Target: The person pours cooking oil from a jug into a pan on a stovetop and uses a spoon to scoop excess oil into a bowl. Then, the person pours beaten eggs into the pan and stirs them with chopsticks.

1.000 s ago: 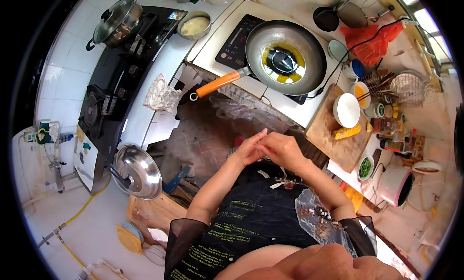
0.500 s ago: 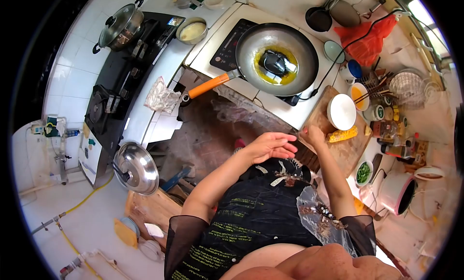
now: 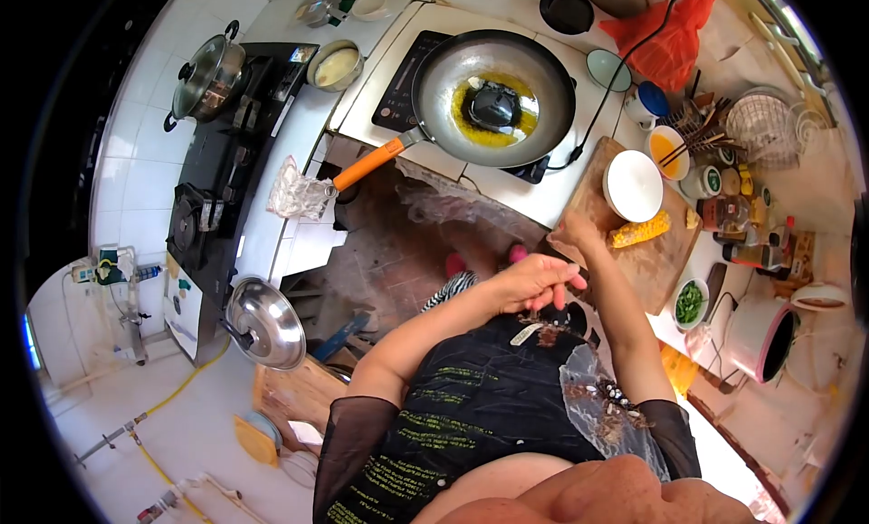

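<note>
My left hand (image 3: 541, 282) is above the floor gap, in front of my dark dress, its fingers curled inward and nothing visible in them. Beside it, my right hand (image 3: 576, 229) is at the near left edge of a wooden cutting board (image 3: 665, 284). Its fingers are bent together, and what they hold, if anything, is hidden. On the board are a white bowl (image 3: 633, 186) and a corn cob (image 3: 641, 230). A wok (image 3: 434, 90) containing yellow oil sits on an induction cooker (image 3: 396, 99), its orange handle (image 3: 368, 164) pointing toward the left counter.
A gas stove (image 3: 195, 207) carries a lidded pot (image 3: 210, 76). At right are a bowl of orange liquid (image 3: 668, 153) with chopsticks across it, a bowl of chopped greens (image 3: 691, 303), jars and a knife. A crumpled wrapper (image 3: 297, 191) lies by the wok handle. A power cord runs beside the wok.
My left hand has moved right and slightly down, its outstretched fingers now curled. My right hand has shifted slightly left and up along the board edge. The whole view has turned slightly.
</note>
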